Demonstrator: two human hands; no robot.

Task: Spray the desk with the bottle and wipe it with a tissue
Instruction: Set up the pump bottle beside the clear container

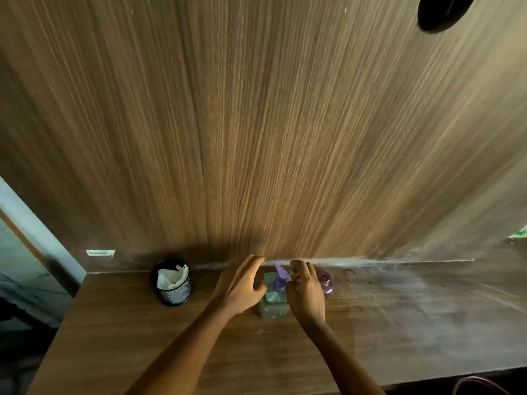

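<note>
A clear spray bottle (pixel 273 305) with a purple trigger head stands upright near the back of the wooden desk (pixel 159 346). My left hand (pixel 242 286) hovers just left of it with fingers spread, thumb close to the bottle's shoulder. My right hand (pixel 306 293) is at its right side, fingers curled loosely beside the purple head; whether it touches the bottle I cannot tell. White tissue (pixel 171 277) sits crumpled inside a black mesh cup (pixel 172 289) to the left of the bottle.
A small purple bottle (pixel 325 282) stands right behind my right hand. A tall wood-grain panel (pixel 256 124) rises at the desk's back edge. The desk's left edge drops off beside the mesh cup. A dusty pale patch covers the desk's right part.
</note>
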